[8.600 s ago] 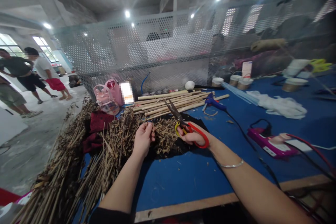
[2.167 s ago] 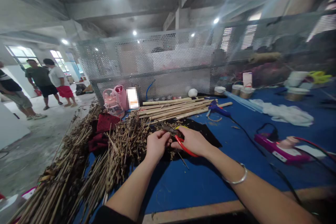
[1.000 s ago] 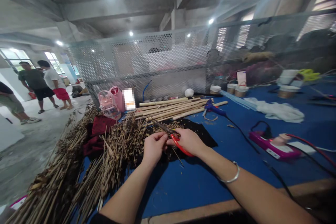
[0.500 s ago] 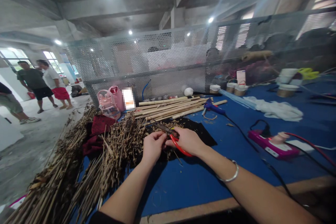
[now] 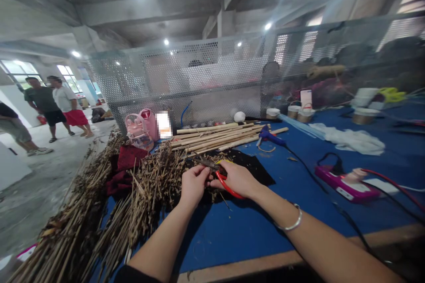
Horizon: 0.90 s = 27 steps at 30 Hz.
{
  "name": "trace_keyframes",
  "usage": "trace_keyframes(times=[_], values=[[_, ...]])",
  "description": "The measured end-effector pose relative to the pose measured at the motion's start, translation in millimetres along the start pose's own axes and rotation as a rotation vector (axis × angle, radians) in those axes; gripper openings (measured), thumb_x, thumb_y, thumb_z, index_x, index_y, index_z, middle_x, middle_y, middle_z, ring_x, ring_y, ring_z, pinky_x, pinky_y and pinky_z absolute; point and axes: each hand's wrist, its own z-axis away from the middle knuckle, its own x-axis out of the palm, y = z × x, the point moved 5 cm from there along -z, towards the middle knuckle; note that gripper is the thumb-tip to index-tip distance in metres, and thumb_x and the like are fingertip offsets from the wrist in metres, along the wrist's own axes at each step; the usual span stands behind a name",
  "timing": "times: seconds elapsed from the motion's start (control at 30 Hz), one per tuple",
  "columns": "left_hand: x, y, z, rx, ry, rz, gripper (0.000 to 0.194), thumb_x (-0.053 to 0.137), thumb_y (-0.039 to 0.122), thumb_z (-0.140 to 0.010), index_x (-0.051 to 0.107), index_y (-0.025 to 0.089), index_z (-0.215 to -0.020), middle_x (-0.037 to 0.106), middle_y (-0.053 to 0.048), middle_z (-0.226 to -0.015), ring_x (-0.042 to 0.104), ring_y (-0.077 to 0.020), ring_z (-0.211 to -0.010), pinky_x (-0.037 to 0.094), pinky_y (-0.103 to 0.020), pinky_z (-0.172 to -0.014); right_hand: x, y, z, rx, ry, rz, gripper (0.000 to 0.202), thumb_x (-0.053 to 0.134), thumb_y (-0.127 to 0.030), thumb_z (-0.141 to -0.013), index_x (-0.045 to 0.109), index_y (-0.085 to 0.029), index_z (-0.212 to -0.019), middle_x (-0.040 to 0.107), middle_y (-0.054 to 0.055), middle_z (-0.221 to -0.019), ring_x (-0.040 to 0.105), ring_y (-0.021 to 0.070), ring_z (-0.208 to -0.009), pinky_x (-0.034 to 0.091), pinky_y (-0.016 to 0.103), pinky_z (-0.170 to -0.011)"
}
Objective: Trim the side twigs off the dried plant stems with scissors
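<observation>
Red-handled pliers (image 5: 229,185) with dark jaws are gripped in my right hand (image 5: 241,179). Their jaws point up and left, over the fingertips of my left hand (image 5: 193,185). That hand is closed in a pinch, and whatever lies between its fingers is too small or hidden to name. Both hands are close together above a black cloth (image 5: 257,170) strewn with dry plant bits. Just left of my left hand lies a heap of dried plant stalks (image 5: 159,172).
Pale sticks (image 5: 222,137) lie behind my hands, with a blue glue gun (image 5: 270,136) to their right. A purple power strip (image 5: 347,183) with cords is at right. Pink bags (image 5: 139,130) stand against the mesh panel (image 5: 206,79). People (image 5: 44,101) stand at far left.
The view has shifted very slightly. Both hands and the pliers keep nearly the same place and grip.
</observation>
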Motion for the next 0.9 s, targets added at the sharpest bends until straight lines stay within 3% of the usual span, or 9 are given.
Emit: trace_keyframes(times=[0.3,0.53,0.77,0.9], values=[[-0.6,0.5,-0.2,0.023,-0.014,0.003,0.029,0.062,0.038,-0.066,0.066,0.011,-0.077,0.061,-0.003,-0.061,0.052,-0.0092,-0.05,0.041,-0.018,-0.047,6.2,-2.7,0.3,0.033,-0.003,-0.082,0.042,0.054,-0.059,-0.068,0.052,-0.021,-0.085,0.062,0.002,-0.076,0.058,0.0172,-0.068,0.034,0.024,-0.055],[-4.0,0.5,-1.9,-0.005,0.044,0.013,0.032,0.065,0.038,-0.063,0.065,0.01,-0.079,0.058,-0.003,-0.058,0.05,-0.0077,-0.046,0.041,-0.018,-0.044,5.7,0.4,-2.2,0.072,-0.036,0.016,0.043,0.049,-0.063,-0.069,0.054,-0.021,-0.074,0.063,0.003,-0.07,0.059,0.0185,-0.067,0.032,0.024,-0.052],[-10.0,2.8,-3.2,0.039,0.1,-0.079,0.023,0.062,0.032,-0.066,0.065,0.011,-0.075,0.06,-0.002,-0.057,0.049,-0.0075,-0.044,0.041,-0.018,-0.044,1.4,-2.3,1.4,-0.01,-0.007,0.002,0.046,0.052,-0.062,-0.067,0.053,-0.021,-0.086,0.063,0.004,-0.082,0.059,0.019,-0.073,0.034,0.024,-0.057],[-9.1,5.3,-1.3,0.063,0.106,-0.093,0.023,0.062,0.033,-0.065,0.065,0.012,-0.072,0.059,-0.002,-0.056,0.05,-0.0086,-0.046,0.041,-0.018,-0.044,2.7,-0.5,0.5,0.016,-0.028,-0.025,0.042,0.052,-0.06,-0.069,0.054,-0.022,-0.085,0.063,0.003,-0.08,0.059,0.0187,-0.072,0.034,0.024,-0.057]])
